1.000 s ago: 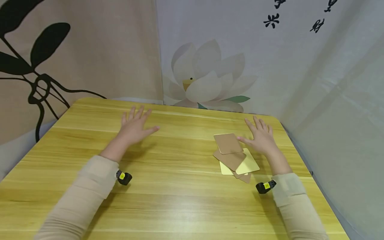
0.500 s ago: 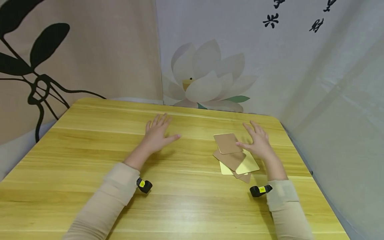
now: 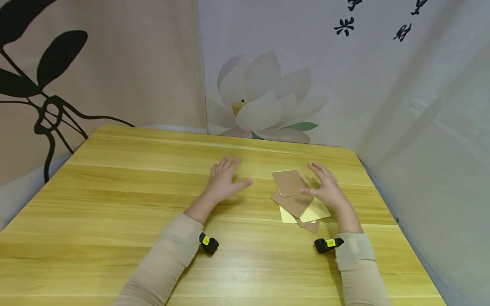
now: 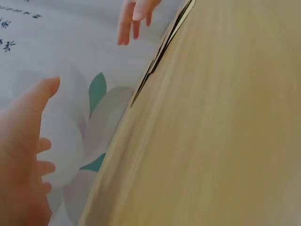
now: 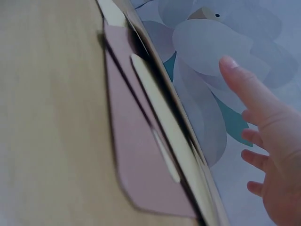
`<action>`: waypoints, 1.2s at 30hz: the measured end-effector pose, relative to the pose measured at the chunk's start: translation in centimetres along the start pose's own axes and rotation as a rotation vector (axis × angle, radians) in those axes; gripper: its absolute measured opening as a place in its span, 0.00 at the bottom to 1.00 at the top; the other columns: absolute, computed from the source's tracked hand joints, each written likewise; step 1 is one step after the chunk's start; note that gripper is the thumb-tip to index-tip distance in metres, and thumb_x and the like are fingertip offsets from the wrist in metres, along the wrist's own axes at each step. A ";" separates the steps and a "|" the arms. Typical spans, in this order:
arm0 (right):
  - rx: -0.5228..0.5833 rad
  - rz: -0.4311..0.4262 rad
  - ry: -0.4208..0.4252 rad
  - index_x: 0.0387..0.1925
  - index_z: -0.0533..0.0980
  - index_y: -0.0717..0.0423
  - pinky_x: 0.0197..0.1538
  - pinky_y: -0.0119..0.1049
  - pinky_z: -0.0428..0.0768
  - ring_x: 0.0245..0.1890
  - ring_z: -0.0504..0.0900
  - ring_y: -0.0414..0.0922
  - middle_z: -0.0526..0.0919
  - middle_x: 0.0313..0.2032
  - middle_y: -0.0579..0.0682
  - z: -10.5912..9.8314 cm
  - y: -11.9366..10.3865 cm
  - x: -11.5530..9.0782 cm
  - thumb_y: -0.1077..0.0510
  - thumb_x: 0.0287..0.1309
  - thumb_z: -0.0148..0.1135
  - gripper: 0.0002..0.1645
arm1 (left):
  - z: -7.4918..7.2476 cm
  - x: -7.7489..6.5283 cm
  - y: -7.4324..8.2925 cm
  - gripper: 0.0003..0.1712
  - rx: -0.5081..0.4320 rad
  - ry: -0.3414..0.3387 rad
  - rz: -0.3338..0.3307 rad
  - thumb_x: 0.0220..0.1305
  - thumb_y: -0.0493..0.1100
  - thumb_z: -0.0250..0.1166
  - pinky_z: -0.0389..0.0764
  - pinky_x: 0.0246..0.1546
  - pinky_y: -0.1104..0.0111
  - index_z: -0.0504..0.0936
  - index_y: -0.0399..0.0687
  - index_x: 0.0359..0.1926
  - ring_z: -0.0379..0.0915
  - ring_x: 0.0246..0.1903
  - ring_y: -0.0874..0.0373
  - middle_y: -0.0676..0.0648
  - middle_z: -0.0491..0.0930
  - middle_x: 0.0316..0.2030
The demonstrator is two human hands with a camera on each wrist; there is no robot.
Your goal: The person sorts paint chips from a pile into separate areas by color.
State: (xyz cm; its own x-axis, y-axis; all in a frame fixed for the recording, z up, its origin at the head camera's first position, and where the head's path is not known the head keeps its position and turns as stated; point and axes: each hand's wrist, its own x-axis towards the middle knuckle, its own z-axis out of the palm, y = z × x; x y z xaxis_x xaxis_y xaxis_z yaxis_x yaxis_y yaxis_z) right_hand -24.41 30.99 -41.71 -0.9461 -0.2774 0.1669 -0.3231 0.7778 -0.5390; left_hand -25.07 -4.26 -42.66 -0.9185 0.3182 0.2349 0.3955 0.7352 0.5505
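A loose overlapping pile of thin square cards with rounded corners lies right of the table's middle, some with brown faces, others pale yellow. On top at the back is a brown card [image 3: 288, 182]; a yellow card [image 3: 315, 210] sticks out at the right. My right hand [image 3: 327, 189] hovers at the pile's right side, fingers spread and slightly bent. Its thumb overlaps the top card's corner in the head view. Left of the pile, my left hand [image 3: 223, 182] is held above the table with fingers spread and thumb pointing toward the cards. Neither hand holds anything.
The pile rests on a wood-grain table [image 3: 115, 255] with rounded far corners. Hanging cloth with a printed lotus [image 3: 264, 102] stands right behind the far edge. A small black camera [image 3: 209, 244] is worn on the left wrist, another black camera [image 3: 325, 245] on the right.
My left hand has moved well to the right and nearer to me, toward the cards. My right hand has shifted slightly left and nearer, its fingers bending a little. The cards lie unchanged.
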 end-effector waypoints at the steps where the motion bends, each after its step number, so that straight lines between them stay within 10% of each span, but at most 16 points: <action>1: 0.012 0.003 0.001 0.73 0.54 0.55 0.61 0.68 0.51 0.69 0.47 0.64 0.50 0.72 0.59 0.1 0.1 0.0 0.49 0.47 0.75 0.57 | 0.4 0.1 0.1 0.50 -0.016 0.003 -0.001 0.59 0.67 0.60 0.40 0.63 0.39 0.57 0.45 0.73 0.38 0.71 0.40 0.39 0.49 0.72; 19: 0.122 0.082 -0.102 0.73 0.53 0.58 0.62 0.66 0.53 0.70 0.43 0.62 0.46 0.72 0.59 1.3 2.0 0.7 0.44 0.46 0.75 0.60 | 5.2 1.9 2.9 0.53 -0.166 -0.055 -0.029 0.55 0.68 0.64 0.41 0.65 0.45 0.57 0.45 0.73 0.41 0.71 0.44 0.42 0.51 0.72; 36: 0.023 0.096 -0.179 0.72 0.56 0.57 0.61 0.68 0.50 0.69 0.45 0.63 0.50 0.71 0.60 1.9 2.5 1.4 0.35 0.42 0.73 0.62 | 8.1 3.6 5.4 0.59 -0.028 -0.131 -0.032 0.49 0.72 0.65 0.46 0.66 0.51 0.57 0.43 0.72 0.47 0.69 0.48 0.44 0.57 0.70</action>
State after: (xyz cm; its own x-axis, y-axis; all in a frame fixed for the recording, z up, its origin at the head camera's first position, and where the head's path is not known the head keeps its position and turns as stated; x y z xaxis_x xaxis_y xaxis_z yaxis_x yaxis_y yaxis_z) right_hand -26.50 31.44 -44.40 -0.9531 -0.3005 -0.0345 -0.2295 0.7927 -0.5648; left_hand -26.20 5.69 -45.33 -0.9216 0.3717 0.1118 0.3645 0.7295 0.5788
